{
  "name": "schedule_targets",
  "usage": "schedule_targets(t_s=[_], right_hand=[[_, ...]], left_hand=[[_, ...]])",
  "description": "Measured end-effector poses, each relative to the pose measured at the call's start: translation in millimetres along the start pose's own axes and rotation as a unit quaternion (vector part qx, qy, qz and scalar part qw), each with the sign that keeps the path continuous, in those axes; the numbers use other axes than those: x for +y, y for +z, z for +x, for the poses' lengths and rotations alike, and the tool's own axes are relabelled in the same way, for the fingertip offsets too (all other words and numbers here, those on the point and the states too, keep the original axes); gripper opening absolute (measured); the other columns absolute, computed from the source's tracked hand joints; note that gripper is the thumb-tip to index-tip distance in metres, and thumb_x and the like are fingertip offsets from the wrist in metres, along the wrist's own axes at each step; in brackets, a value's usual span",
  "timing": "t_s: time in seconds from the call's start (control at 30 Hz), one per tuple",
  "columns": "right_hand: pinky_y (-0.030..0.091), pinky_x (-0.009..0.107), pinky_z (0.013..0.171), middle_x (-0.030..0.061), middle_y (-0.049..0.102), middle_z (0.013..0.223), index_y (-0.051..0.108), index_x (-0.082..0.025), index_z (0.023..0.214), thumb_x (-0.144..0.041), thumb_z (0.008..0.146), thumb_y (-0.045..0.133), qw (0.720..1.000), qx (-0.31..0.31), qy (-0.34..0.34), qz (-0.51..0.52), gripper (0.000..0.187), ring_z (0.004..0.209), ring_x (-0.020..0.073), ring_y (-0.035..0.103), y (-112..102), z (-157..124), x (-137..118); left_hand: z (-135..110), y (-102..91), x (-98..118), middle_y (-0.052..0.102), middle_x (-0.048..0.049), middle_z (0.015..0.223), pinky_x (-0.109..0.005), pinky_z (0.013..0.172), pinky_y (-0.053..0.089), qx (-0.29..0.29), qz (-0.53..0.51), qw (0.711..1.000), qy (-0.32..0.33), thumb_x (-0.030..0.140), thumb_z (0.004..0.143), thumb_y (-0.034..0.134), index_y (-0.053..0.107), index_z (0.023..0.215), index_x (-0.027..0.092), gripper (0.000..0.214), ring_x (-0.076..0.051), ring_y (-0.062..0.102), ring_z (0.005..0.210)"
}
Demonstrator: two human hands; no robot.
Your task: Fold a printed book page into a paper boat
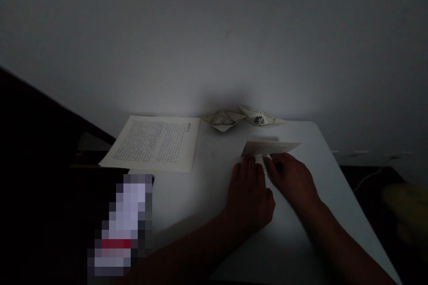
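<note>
A folded sheet of printed paper (271,148) lies on the white table (214,196), its far flap raised. My left hand (249,191) lies flat on the table, its fingertips pressing the paper's near edge. My right hand (291,176) rests beside it, fingers bent down onto the same fold. Both hands touch the paper from the near side. The scene is dim, and the part of the paper under the fingers is hidden.
Two folded paper boats (223,120) (261,117) sit at the table's far edge against the wall. An open printed booklet (155,142) lies at the left. A blurred-out patch (122,225) covers something at the near left. Dark furniture flanks both sides.
</note>
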State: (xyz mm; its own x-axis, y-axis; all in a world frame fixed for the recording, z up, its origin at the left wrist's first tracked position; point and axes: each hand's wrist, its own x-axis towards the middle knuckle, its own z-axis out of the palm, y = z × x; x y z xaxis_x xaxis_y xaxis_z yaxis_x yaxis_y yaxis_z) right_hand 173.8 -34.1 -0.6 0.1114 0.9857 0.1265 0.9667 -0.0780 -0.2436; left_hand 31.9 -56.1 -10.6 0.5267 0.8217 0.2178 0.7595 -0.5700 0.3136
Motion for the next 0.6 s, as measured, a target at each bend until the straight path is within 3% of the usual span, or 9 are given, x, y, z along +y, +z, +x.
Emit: schedule_targets(t_s=[0.6], right_hand=[[0.034, 0.029, 0.060, 0.0064, 0.067, 0.074, 0.060, -0.019, 0.071, -0.036, 0.092, 0.034, 0.998, -0.048, 0.016, -0.035, 0.037, 0.070, 0.0193, 0.061, -2.3, 4.9, -2.6]], left_hand=[[1.1, -0.1, -4.2, 0.035, -0.0217, 0.142, -0.051, 0.110, 0.024, -0.008, 0.001, 1.000, -0.012, 0.039, 0.081, 0.046, 0.035, 0.135, 0.003, 0.065, -0.033, 0.028, 0.134]])
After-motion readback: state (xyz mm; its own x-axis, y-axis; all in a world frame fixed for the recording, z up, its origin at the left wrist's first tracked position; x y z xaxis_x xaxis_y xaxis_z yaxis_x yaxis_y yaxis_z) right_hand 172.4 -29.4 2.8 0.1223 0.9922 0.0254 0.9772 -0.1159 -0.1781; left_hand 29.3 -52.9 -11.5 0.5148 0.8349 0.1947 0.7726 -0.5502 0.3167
